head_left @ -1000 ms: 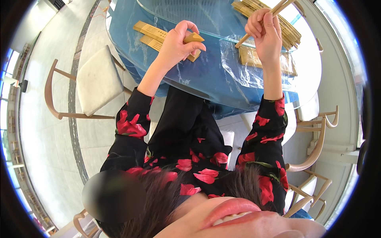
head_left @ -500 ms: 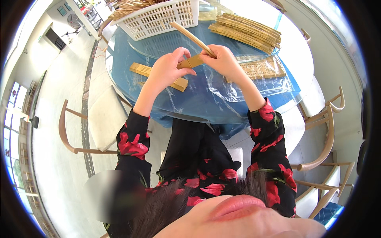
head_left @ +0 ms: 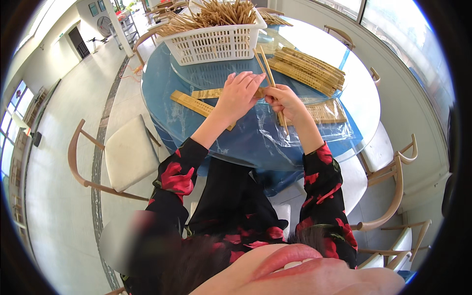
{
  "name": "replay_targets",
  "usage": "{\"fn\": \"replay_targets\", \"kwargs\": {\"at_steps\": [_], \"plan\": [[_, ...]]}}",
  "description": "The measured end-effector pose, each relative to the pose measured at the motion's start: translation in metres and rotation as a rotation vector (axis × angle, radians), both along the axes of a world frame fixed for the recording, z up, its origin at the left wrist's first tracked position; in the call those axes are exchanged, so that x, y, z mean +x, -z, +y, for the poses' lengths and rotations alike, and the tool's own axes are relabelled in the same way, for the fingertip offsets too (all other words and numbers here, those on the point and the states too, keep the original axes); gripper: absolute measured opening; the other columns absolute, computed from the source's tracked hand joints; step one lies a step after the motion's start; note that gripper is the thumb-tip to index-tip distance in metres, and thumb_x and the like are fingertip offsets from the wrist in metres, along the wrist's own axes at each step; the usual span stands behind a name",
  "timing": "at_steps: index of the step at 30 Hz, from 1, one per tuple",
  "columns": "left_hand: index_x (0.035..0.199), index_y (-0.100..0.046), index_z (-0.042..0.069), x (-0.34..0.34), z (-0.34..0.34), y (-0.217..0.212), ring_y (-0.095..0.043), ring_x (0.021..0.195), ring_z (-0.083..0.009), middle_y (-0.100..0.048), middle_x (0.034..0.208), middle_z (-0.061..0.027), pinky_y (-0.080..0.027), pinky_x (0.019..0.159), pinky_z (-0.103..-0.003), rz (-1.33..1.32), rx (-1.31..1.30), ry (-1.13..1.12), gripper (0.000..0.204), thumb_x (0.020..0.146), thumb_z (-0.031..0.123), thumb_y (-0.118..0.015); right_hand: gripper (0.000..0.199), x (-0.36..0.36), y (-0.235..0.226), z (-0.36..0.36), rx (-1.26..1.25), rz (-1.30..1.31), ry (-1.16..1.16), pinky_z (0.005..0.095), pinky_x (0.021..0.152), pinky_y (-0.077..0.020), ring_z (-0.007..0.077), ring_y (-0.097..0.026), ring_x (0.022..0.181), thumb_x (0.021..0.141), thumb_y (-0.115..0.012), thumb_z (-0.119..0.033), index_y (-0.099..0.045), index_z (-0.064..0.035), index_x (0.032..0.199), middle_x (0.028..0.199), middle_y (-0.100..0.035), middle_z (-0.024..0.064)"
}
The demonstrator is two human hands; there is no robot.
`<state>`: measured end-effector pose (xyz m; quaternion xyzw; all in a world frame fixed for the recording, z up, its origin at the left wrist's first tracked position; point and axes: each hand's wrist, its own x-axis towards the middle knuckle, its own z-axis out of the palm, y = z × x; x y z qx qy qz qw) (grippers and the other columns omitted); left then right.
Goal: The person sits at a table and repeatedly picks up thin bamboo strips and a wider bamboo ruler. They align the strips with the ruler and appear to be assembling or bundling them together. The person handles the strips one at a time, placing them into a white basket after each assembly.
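My right hand point(head_left: 287, 102) is closed around a pair of slender wooden chopsticks point(head_left: 269, 71), which slant up and away from my fist, their other ends sticking out below it. Close beside it on the left, my left hand point(head_left: 240, 96) has its fingers bent together over a short piece of brown-gold paper band point(head_left: 260, 92) at the chopsticks. A printed gold strip point(head_left: 206, 93) shows left of that hand; whether it joins the band is hidden. Nearer me, a longer gold paper strip point(head_left: 196, 104) lies aslant on the blue table point(head_left: 226, 142), partly under my left wrist.
A white plastic basket point(head_left: 216, 46) heaped with loose chopsticks point(head_left: 221, 14) stands at the far side. Right of it lies a pile of gold-wrapped bundles point(head_left: 309, 69). Nearer, a flat gold stack point(head_left: 327, 112) rests by clear plastic film point(head_left: 314, 132). Chairs point(head_left: 130, 152) surround the table.
My left hand has moved right and closed in over the band beside my right hand. The chopsticks have turned more upright. My view has tilted up, showing more of the basket.
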<state>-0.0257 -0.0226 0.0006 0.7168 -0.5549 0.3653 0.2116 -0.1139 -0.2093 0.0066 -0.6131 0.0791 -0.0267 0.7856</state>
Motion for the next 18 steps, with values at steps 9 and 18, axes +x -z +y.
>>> {"fn": "replay_targets", "kwargs": {"at_steps": [9, 18], "plan": [[0.108, -0.060, 0.006, 0.001, -0.008, 0.027, -0.063, 0.098, -0.0311, -0.066, 0.097, -0.0084, -0.051, 0.084, -0.044, 0.212, 0.008, 0.037, 0.028, 0.081, 0.000, -0.065, 0.017, -0.005, -0.008, 0.010, -0.061, 0.104, -0.074, 0.0207, 0.041, -0.0204, 0.0009, -0.034, 0.049, 0.091, -0.071, -0.015, -0.057, -0.0081, 0.084, 0.069, -0.053, -0.0033], [0.114, -0.065, 0.007, -0.005, -0.002, 0.024, -0.064, 0.103, -0.0305, -0.069, 0.105, -0.0078, -0.052, 0.091, -0.043, 0.333, -0.094, 0.155, 0.035, 0.081, 0.011, -0.077, 0.015, -0.005, -0.006, 0.005, -0.347, 0.075, 0.037, 0.0213, 0.043, -0.0228, 0.0026, -0.038, 0.052, 0.087, -0.070, -0.016, -0.057, -0.0083, 0.085, 0.067, -0.052, -0.0033]]}}
